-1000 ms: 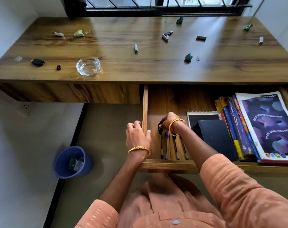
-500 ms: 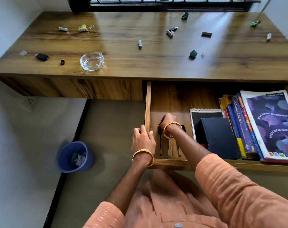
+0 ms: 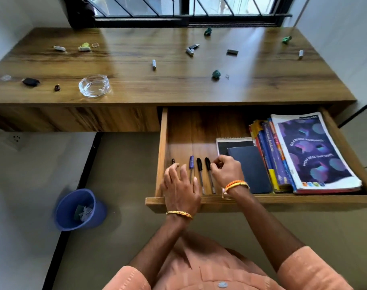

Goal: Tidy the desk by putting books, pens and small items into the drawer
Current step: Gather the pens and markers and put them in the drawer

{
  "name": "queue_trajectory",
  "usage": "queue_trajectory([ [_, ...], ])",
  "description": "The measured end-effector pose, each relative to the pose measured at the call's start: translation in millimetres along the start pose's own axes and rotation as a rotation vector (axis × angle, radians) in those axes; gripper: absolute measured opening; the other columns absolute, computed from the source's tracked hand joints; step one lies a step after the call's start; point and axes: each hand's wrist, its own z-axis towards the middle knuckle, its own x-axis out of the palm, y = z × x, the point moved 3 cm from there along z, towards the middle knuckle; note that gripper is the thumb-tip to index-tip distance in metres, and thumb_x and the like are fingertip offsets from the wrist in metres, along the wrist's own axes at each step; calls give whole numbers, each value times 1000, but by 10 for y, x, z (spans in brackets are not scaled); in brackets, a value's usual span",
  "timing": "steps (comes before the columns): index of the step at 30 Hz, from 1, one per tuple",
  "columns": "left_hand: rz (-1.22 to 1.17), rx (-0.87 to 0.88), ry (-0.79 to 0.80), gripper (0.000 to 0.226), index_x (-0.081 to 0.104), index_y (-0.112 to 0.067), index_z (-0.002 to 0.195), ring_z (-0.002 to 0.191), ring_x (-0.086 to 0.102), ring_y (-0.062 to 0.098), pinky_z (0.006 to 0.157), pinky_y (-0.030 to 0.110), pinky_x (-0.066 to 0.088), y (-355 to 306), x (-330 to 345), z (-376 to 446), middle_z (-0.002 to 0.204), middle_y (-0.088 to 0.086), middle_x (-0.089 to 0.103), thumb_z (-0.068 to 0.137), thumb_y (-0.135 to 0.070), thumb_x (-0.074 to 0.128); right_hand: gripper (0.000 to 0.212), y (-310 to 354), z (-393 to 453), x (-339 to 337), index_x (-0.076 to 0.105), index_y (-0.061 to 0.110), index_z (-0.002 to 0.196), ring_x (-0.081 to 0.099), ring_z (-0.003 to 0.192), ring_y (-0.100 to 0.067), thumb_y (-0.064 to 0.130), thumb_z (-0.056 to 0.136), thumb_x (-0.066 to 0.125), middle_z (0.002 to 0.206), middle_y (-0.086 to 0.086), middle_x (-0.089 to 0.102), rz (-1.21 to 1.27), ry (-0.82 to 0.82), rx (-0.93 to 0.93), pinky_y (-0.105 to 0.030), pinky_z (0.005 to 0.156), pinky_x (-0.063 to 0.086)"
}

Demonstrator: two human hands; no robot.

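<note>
left hand (image 3: pixel 181 190) flat, fingers straight over pens (image 3: pixel 200 172) in open drawer (image 3: pixel 262 200); right hand (image 3: pixel 227 170) curled beside them, grip unclear.

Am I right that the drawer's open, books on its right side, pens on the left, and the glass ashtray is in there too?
Not quite. In the head view the glass ashtray sits on the desk, not in the drawer. The rest holds.

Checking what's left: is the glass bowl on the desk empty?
Empty: the glass bowl shows only desk wood through it.
</note>
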Motion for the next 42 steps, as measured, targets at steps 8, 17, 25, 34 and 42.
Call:
queue_trajectory([
  [8,-12,285,93,47,54,-18,111,107,49,25,89,41,33,-492,260,-522,115,8,57,93,-52,27,28,-808,-427,-273,63,11,78,56,69,-24,29,90,45,72,-6,63,-219,-269,-281,-33,64,43],
  [17,-16,413,27,52,49,-16,117,114,46,25,89,42,34,-540,355,-620,114,8,63,76,-49,49,39,-1226,-597,-364,69,15,97,53,100,-21,42,85,43,104,-2,68,-382,-317,-532,-34,83,34],
  [25,51,447,20,65,47,-12,125,131,40,32,100,45,33,-537,502,-353,131,13,57,78,-56,50,58,-1148,-321,-349,66,14,111,47,114,-21,56,76,45,125,-6,62,-413,-184,-513,-34,88,33],
  [34,84,428,-7,63,41,-9,135,139,29,35,111,49,24,-608,666,433,143,18,45,85,-47,42,64,-935,456,-298,56,11,121,44,120,-25,55,77,44,132,-11,56,-428,-178,-494,-36,92,33],
  [42,71,424,-103,66,38,-7,141,145,18,31,115,46,18,-686,912,1418,150,20,32,86,-42,43,69,-661,1443,-235,55,8,128,40,128,-26,53,77,45,141,-11,48,-470,-221,-495,-38,98,33],
])
